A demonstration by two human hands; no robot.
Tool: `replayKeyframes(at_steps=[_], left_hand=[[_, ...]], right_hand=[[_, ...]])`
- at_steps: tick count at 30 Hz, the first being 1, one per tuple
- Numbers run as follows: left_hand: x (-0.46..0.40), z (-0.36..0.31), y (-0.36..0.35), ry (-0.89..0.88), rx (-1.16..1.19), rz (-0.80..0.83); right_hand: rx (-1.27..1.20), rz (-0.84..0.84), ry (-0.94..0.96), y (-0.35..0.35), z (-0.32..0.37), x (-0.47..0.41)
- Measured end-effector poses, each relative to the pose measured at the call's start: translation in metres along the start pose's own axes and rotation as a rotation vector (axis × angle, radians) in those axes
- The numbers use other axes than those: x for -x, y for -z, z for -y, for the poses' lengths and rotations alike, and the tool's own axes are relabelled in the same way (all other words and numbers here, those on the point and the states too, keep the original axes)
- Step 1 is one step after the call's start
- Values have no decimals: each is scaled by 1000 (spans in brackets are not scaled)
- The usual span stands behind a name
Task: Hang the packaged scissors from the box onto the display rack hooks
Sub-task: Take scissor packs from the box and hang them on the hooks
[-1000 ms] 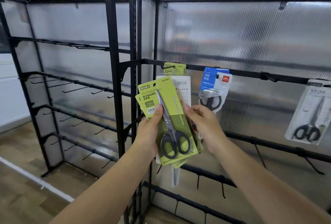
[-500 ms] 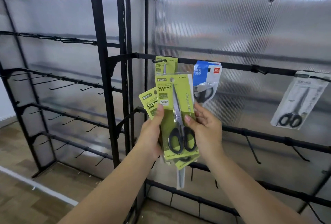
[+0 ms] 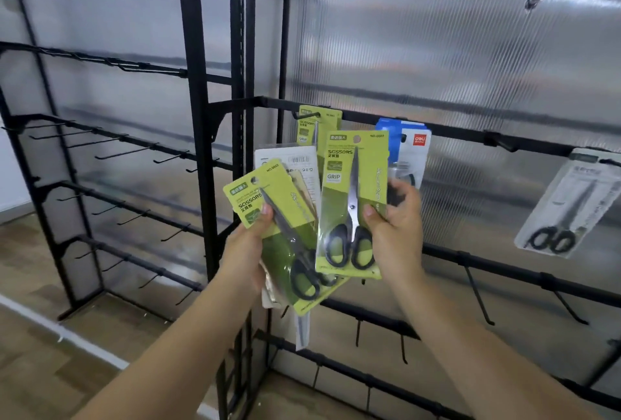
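Pinching one upright green carded scissors pack (image 3: pixel 353 204) by its edge, the right hand (image 3: pixel 395 235) holds it before the black metal display rack (image 3: pixel 198 117). The left hand (image 3: pixel 245 248) grips a fanned stack of packs (image 3: pixel 285 218). Behind hang a green pack (image 3: pixel 319 124), a blue-and-white pack (image 3: pixel 408 147) and a grey pack (image 3: pixel 568 204).

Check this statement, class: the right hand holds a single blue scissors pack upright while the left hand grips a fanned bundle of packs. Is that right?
Not quite. In the head view the pack in the right hand is green, not blue; the left hand does grip the fanned bundle.
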State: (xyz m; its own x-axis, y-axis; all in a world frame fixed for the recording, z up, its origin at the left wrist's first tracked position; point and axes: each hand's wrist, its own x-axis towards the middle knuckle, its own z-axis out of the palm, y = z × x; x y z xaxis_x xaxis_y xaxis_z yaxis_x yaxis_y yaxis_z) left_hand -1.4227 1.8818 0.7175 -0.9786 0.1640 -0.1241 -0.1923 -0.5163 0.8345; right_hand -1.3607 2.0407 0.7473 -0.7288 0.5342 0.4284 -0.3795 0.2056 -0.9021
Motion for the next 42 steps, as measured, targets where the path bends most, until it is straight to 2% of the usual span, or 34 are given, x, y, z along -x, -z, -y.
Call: replayKeyframes(at_steps=[4,7,13,21,24,26,28,30,32,36,42], left_hand=[[-18,-22,20,-22,-12,-46],[-35,-42,31,-41,-42,-43],[-66,-68,63,-61,-78,-15],[-100,-87,99,-80,-111,127],[-107,-89,99,-57,-134,203],[-108,-89,96,-25,-104,243],[-107,-90,91,9,-63,271],[-107,-89,89,53,-21,287],[-106,-88,86,100,14,298],[-102,-85,74,127,72,319],[-97,-83,64,180,152,435]], right_hand=[[75,167,153,-18,17,-20],[209,188,227,-45,20,-33],[270,37,205,-86,7,-41],[298,-179,129,-108,-7,-23],[503,-162,93,-116,-4,-45],[513,-101,-3,-121,2,-64],[627,-30,-95,-125,6,-73],[713,-44,-67,-130,5,-66],[619,-52,16,-134,-4,-44],[403,208,-58,-150,-27,7],[223,65,59,-152,-46,23]])
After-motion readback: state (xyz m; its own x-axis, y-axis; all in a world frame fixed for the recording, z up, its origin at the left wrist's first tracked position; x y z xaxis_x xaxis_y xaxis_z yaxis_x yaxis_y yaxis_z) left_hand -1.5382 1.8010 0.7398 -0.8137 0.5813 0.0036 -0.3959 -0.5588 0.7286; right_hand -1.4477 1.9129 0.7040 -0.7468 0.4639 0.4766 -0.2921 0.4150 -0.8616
